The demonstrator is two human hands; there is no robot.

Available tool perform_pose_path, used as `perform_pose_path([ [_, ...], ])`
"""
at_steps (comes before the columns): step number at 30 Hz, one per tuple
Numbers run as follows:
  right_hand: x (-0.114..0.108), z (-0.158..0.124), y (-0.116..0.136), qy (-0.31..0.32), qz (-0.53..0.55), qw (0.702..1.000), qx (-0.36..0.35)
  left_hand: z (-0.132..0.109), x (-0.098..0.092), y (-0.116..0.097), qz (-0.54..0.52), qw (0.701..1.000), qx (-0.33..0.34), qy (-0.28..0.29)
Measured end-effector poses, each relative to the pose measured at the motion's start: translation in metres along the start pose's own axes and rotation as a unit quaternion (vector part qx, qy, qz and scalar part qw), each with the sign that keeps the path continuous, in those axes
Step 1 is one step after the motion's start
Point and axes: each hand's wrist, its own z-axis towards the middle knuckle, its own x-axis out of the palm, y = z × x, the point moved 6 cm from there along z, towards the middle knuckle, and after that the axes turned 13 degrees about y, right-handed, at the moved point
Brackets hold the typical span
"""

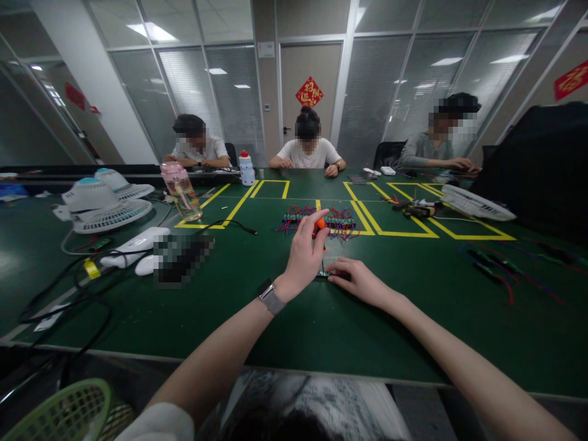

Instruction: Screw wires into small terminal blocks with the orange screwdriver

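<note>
My left hand (307, 248), with a watch on its wrist, is closed around an orange-handled screwdriver (320, 225) held upright. Its thin shaft points down to a small green circuit board (323, 274) on the table. The fingers of my right hand (351, 278) are bent together at the board's right end, touching it; part of the board is hidden under the fingertips. Just beyond my hands lies a row of green circuit boards (342, 220) with red and blue wires sticking out on both sides.
Fans (108, 205), a pink-capped bottle (182, 191) and black cables (78, 294) occupy the left side. More wired boards (498, 263) and a white fan grille (478, 203) are at the right. Three people sit across the green table (257, 318). A green basket (64, 413) stands lower left.
</note>
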Motion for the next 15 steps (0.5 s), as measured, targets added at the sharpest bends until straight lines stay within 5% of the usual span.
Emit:
perform_pose_path([
  [15,0.000,0.001,0.001,0.001,0.000,1.000,-0.010,0.000,-0.004,-0.011,0.028,0.999,0.018,-0.013],
])
